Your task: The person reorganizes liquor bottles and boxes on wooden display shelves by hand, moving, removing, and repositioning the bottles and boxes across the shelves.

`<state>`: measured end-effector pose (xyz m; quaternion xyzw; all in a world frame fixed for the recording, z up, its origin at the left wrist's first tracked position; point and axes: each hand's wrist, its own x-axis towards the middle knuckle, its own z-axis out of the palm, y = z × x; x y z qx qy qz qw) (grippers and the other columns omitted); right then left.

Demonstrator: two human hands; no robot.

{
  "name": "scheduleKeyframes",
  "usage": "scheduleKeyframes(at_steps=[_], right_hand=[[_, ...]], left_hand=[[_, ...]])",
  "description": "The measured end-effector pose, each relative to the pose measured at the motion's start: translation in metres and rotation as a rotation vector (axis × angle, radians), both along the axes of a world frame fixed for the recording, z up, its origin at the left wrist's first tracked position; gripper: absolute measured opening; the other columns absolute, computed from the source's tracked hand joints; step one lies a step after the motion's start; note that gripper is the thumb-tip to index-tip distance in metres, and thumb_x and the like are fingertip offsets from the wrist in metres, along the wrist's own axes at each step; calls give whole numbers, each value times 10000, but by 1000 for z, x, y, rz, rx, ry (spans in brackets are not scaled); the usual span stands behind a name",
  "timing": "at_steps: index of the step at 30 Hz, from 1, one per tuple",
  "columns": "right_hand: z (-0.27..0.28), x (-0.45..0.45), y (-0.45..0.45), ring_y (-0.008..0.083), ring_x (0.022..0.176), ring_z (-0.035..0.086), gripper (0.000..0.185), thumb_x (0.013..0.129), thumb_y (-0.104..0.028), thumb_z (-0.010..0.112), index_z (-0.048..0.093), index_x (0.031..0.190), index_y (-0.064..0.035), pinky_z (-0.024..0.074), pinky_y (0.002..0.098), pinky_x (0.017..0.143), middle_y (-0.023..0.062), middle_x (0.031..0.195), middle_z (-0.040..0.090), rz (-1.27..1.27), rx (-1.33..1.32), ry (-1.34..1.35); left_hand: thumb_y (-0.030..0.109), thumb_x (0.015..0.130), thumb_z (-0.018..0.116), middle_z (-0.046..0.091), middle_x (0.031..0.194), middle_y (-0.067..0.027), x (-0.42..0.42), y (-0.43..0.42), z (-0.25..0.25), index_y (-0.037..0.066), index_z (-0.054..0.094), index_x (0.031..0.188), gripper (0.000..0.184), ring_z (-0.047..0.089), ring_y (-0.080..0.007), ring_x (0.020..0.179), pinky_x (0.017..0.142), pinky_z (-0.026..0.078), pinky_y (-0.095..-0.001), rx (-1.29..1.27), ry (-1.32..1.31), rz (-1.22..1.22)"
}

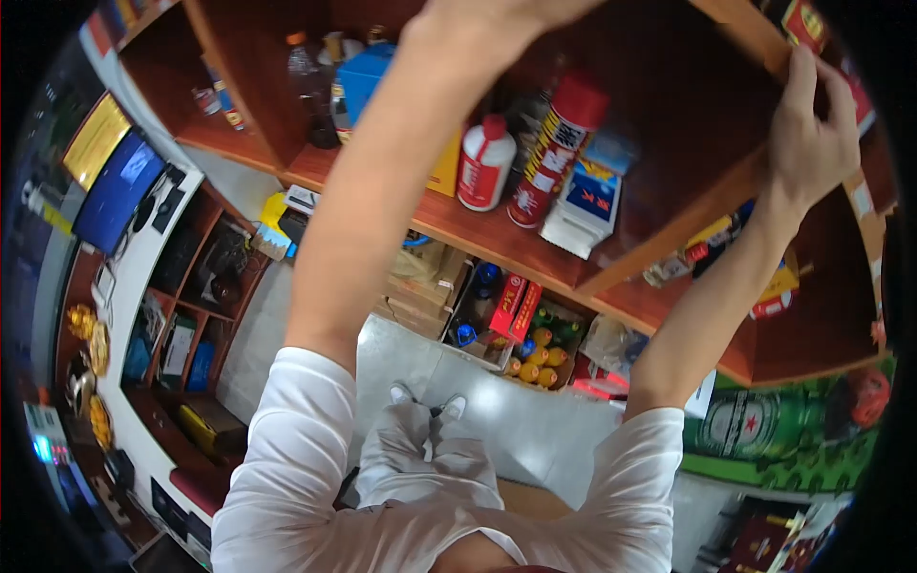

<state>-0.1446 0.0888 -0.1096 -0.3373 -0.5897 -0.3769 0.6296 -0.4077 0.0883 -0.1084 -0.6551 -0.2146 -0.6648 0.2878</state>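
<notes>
My right hand [817, 138] is raised at the upper right, beside the edge of the wooden shelf [659, 234]. Its thumb and fingers close at the lower end of a small red and gold packet [804, 24]. My left hand [511, 11] reaches over the shelf at the top, its fingers cut off by the frame edge. Below it on the shelf stand a white and red bottle [485, 167], a red spray can [556, 153] and a white and blue packet [585, 205]. A blue box [368, 81] is partly hidden behind my left forearm.
Under the shelf, a box holds yellow-capped bottles [540, 361] and a red carton [514, 307]. A dark bottle [310, 91] stands farther left. A white counter [143, 401] with monitors runs along the left. A green beer-branded panel [764, 420] is at the lower right.
</notes>
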Motion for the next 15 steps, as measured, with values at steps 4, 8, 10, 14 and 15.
scheduleKeyframes(at_steps=[4, 8, 10, 14, 15], right_hand=[[5, -2, -5, 212, 813, 702, 162, 919, -221, 728, 781, 912, -68, 517, 311, 773, 69, 854, 748, 46, 13, -71], [6, -6, -14, 201, 858, 677, 134, 961, -175, 685, 774, 945, -76, 496, 318, 827, 70, 907, 741, 18, -51, -90], [8, -7, -16, 212, 830, 660, 145, 977, -164, 670, 768, 953, -61, 493, 329, 822, 81, 890, 725, 48, -51, -118], [10, -9, -18, 184, 793, 620, 208, 1023, -118, 610, 746, 952, 22, 480, 315, 791, 96, 847, 705, 83, -150, -63], [10, -9, -17, 176, 792, 620, 212, 1024, -123, 610, 747, 953, 22, 482, 309, 795, 95, 861, 716, 85, -145, -52]], left_hand=[[70, 859, 661, 598, 676, -199, -4, -12, 5, -1, 582, 657, 229, 584, -377, 685, 679, 461, -479, 97, 3, -52], [274, 845, 694, 639, 799, -137, -3, -6, -3, 14, 687, 796, 264, 622, -303, 843, 802, 479, -405, -85, -8, 158], [259, 884, 675, 617, 812, -143, -10, -24, 5, -4, 654, 785, 281, 608, -318, 843, 805, 484, -421, -80, 83, 245], [212, 792, 745, 621, 968, -162, -38, -55, 6, -2, 625, 928, 280, 617, -353, 948, 858, 504, -433, -76, 55, 2], [197, 794, 746, 621, 982, -156, -57, -70, 4, 2, 626, 944, 274, 619, -351, 958, 858, 508, -428, -61, 88, -9]])
